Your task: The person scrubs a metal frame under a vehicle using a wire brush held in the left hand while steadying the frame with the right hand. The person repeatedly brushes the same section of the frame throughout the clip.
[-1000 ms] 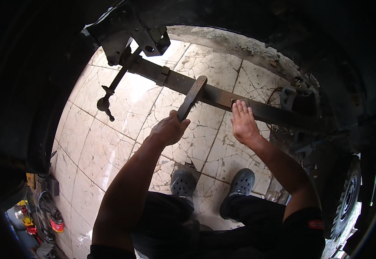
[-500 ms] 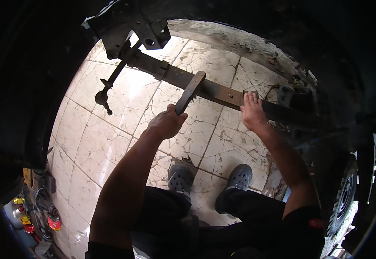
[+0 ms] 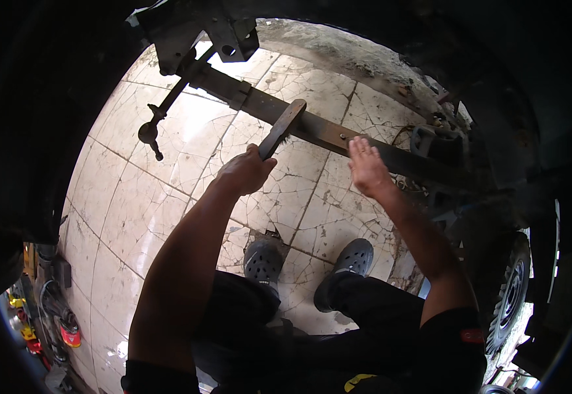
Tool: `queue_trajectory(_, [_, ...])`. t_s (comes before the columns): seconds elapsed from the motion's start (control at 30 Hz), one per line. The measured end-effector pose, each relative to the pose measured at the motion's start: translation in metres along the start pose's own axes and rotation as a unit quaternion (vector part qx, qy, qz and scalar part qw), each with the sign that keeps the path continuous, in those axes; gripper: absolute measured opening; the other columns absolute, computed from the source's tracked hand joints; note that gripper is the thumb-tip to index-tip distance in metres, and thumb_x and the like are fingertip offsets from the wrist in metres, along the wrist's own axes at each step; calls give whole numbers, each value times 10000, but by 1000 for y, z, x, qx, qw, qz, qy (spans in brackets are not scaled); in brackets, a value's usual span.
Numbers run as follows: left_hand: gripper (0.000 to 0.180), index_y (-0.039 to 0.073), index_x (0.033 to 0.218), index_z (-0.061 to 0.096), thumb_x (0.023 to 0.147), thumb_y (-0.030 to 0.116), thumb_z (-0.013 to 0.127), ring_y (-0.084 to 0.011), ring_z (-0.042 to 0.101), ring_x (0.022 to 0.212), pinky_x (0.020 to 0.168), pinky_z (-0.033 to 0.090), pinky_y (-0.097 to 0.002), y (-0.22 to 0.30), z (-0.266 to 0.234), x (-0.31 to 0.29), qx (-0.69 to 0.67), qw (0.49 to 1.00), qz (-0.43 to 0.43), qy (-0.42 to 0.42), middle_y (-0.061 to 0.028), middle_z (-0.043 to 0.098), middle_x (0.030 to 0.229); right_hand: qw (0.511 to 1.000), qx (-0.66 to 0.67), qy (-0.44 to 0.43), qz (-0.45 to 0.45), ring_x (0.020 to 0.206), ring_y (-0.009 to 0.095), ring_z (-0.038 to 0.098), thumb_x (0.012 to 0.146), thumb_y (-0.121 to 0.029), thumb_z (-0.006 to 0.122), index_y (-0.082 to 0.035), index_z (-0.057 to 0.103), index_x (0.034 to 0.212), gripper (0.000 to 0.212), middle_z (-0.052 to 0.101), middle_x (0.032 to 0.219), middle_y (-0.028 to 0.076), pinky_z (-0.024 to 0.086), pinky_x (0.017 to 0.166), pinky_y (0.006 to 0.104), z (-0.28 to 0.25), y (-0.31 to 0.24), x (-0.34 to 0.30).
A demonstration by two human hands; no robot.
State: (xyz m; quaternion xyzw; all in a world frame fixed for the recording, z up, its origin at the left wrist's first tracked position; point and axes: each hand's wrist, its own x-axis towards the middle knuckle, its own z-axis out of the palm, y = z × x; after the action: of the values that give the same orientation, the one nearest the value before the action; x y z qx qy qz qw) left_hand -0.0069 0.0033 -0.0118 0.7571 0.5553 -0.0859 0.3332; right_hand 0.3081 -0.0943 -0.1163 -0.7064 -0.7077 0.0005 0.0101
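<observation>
My left hand (image 3: 243, 172) is closed around the handle end of a wooden brush (image 3: 284, 127) with dark bristles. The far end of the brush lies over a long flat metal bar (image 3: 263, 107), which slants across from upper left to right. Part of the bar's surface near a small bolt (image 3: 343, 136) looks brownish. My right hand (image 3: 368, 172) is open, its straight fingers held together at the bar's near edge, just right of the bolt. Whether those fingertips touch the metal I cannot tell.
A dark rod with a ball-shaped joint (image 3: 148, 132) hangs from a bracket (image 3: 233, 47) at upper left. Cracked pale tiles (image 3: 167, 197) lie below, under my grey clogs (image 3: 263, 261). A tyre (image 3: 510, 295) stands at lower right; a red container (image 3: 70, 335) and tools lie lower left.
My right hand has shifted left along the bar, closer to the bolt. The brush keeps its place over the bar. The whole view has shifted slightly.
</observation>
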Motion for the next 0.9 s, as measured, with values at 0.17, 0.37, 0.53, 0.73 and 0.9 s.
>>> queue_trajectory(0.17, [600,-18,1272,450,975,504,463,-354,661,973,848,501,-459,-6,6,5,-3,1000,14,17,-237,660,1054,992,0,-28,122,1461,386,221,1025,-316,351,38,231,1505,608,241,1567,241,153,1195,489,-6,2,2])
queue_trajectory(0.37, [596,-19,1256,454,979,508,456,-345,673,927,830,505,-458,-9,3,2,22,999,16,33,-240,656,1062,1000,-19,-11,16,1454,388,239,1017,-324,383,62,260,1485,619,243,1563,251,194,1178,507,-9,5,4])
queue_trajectory(0.53, [613,-26,1288,434,984,507,435,-374,629,1058,913,471,-474,-2,-3,-1,-11,1000,-7,-11,-248,643,1119,999,-37,2,5,1449,393,246,1014,-330,395,63,267,1481,624,262,1553,255,194,1177,506,5,-18,-4])
queue_trajectory(0.73, [616,-29,1275,448,978,511,454,-387,633,1045,905,474,-476,-2,-5,-2,1,1000,12,9,-265,644,1112,998,-2,-9,70,1463,382,217,1019,-288,364,54,245,1493,596,222,1571,247,175,1189,496,-15,17,-1])
queue_trajectory(0.9, [610,-28,1271,451,974,504,462,-385,640,1031,898,477,-479,-5,-1,4,-16,1000,7,8,-262,650,1097,1000,4,-16,2,1459,382,226,1015,-273,367,55,259,1486,585,239,1568,236,170,1188,501,0,-19,0])
